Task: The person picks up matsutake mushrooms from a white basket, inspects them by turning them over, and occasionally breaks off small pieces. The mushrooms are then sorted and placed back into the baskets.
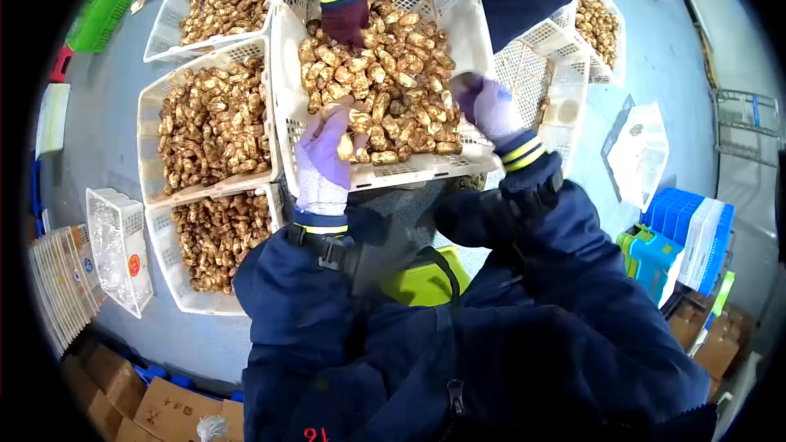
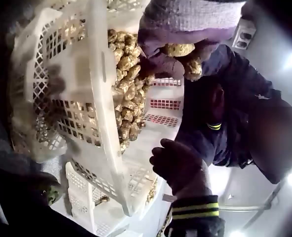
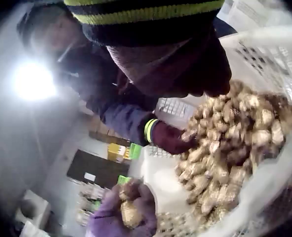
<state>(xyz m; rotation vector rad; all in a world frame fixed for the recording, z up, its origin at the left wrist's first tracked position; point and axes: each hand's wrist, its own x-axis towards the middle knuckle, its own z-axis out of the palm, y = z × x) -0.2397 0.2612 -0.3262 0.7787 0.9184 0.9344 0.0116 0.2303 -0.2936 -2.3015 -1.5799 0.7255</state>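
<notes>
In the head view a white plastic crate [image 1: 409, 170] holds a heap of small lumpy brown-and-cream pieces [image 1: 401, 74]; their kind does not show. My left hand [image 1: 327, 151], in a purple and white glove, is at the crate's near left edge. Its fingers curl around lumpy pieces [image 2: 179, 50], two of which show in the left wrist view. My right hand [image 1: 490, 106], gloved alike, hovers over the crate's right rim. In the left wrist view its fingers are loosely bent and hold nothing. Another person's dark-gloved hand [image 1: 348, 20] reaches into the heap from the far side.
More white crates with similar pieces stand on the left [image 1: 213, 127] and at the far right [image 1: 598, 24]. A mostly bare crate [image 1: 524, 74] adjoins the right side. Blue baskets [image 1: 688, 233] and cardboard boxes [image 1: 176, 409] lie farther out. A lime-green object [image 1: 426, 278] is below my arms.
</notes>
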